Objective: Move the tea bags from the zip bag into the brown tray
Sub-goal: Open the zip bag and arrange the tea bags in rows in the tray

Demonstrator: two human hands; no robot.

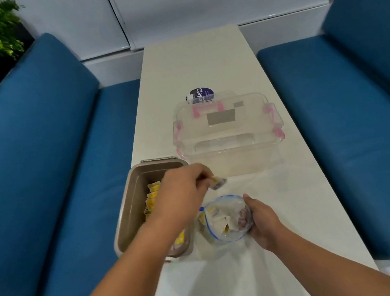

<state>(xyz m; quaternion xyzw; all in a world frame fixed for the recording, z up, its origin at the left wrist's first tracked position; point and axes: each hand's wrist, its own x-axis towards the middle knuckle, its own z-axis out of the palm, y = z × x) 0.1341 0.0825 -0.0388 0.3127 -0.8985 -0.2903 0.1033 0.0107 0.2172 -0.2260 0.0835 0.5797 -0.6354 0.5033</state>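
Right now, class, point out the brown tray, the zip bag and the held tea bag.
brown tray [132,204], head view, left wall.
zip bag [210,229], head view, blue zip strip.
tea bag [217,182], head view, middle.

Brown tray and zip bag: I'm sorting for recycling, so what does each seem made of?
Brown tray: matte tan plastic or coated metal, I cannot tell which; smooth walls, rounded rim, no gloss. Zip bag: thin, clear, flexible plastic film; contents show through, it crumples where the right hand grips it, and a blue zip line runs near its mouth.
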